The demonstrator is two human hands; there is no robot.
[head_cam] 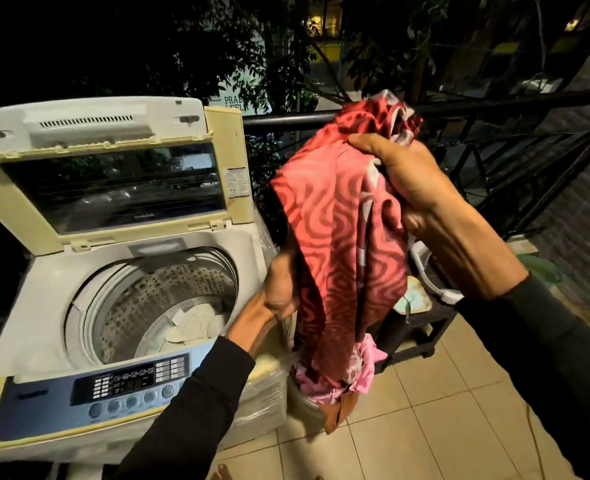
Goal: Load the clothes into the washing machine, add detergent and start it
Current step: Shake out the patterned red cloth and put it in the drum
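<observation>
The right hand (407,178) has its fingers curled tight round the bunched top of a red swirl-patterned cloth (342,244); the left hand (279,289) grips its lower folds at 7 o'clock. The soft fabric hangs over a laundry bucket (307,407), at 3 o'clock from the open washing machine (44,306), whose perforated steel drum (155,296) holds pale cloth.

Pale square floor tiles (435,403) are covering the balcony. A dark metal railing (515,98) is running along the outer edge. Beyond it, trees (252,46) are standing in darkness, and a lit window (323,24) is glowing yellow.
</observation>
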